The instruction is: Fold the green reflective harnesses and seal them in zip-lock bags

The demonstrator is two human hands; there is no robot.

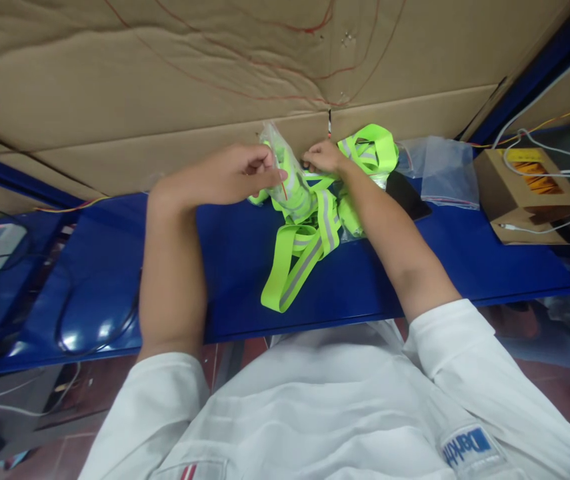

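Note:
My left hand (259,170) pinches the edge of a clear plastic bag (292,183) that has neon-yellow reflective strap inside. Beside it, on the right, my right hand (323,159) has its fingers curled in among the straps; a small dark piece shows at the fingertips, too small to name. A loose neon-yellow strap (297,267) with a grey reflective stripe loops down over the table in front of the bag. Another coiled reflective strap (372,150) lies behind my right wrist. More bagged strap (349,213) is partly hidden under my right forearm.
Flat clear zip bags (449,173) and a dark flat object (407,197) lie to the right. Farther right stands an open cardboard box (525,193) with a white cable (555,227) across it. A cardboard wall (165,87) backs the blue table (245,287). A black cable (65,320) curls at left.

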